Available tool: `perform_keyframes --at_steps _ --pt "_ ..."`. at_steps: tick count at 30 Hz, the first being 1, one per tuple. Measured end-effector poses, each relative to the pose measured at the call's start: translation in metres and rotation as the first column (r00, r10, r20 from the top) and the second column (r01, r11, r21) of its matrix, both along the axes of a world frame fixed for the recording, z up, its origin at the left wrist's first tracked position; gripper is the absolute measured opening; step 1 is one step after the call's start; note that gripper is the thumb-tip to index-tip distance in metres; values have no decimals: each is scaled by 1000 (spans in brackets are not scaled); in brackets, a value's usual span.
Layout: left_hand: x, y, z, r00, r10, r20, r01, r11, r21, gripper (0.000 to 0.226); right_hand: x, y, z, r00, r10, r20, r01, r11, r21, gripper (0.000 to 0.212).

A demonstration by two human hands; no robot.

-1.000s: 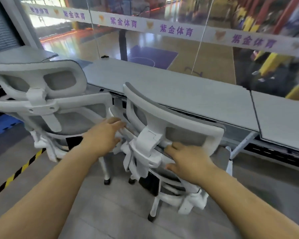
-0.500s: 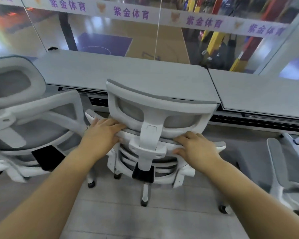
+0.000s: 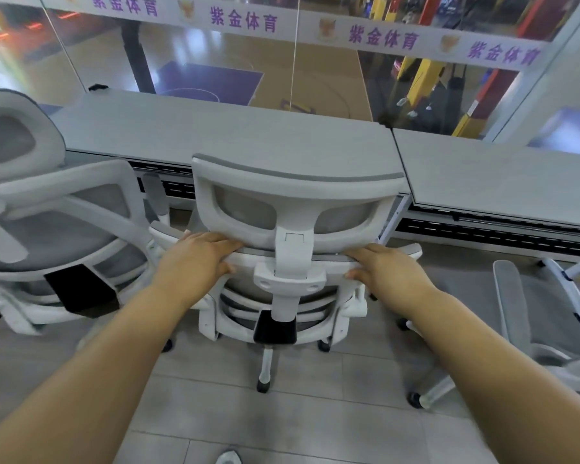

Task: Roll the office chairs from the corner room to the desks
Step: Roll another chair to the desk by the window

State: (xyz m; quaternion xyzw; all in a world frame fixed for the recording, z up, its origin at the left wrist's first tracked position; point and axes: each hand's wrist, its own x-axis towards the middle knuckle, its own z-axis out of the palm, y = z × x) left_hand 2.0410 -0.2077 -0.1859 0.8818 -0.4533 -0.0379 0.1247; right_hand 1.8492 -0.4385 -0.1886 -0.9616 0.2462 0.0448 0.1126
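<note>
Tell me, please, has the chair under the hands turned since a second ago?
Yes. The middle chair has swung from angled to square-on to the desk, its back now parallel with the desk's edge.

— What does the person wear on the arms?

— Nothing that shows: both forearms are bare from the frame's lower edge up to the wrists, no sleeves.

— And the hands?

— The left hand (image 3: 195, 259) and the right hand (image 3: 390, 271) are bare too, no gloves, rings or watch straps.
</note>
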Motion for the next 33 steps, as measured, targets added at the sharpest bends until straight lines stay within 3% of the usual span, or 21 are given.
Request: perform_keyframes --at_steps 14,21,33 --pt "-64 -20 0 999 -27 39 29 998 -49 38 -66 -25 -1 997 -31 72 29 999 29 35" --pt "-92 -50 4 998 -55 -6 55 998 44 41 -112 -45 -2 989 -97 112 90 994 62 34" --pt "-131 -79 3 994 -111 -13 111 992 56 42 -172 -56 3 976 -149 157 138 987 78 35"
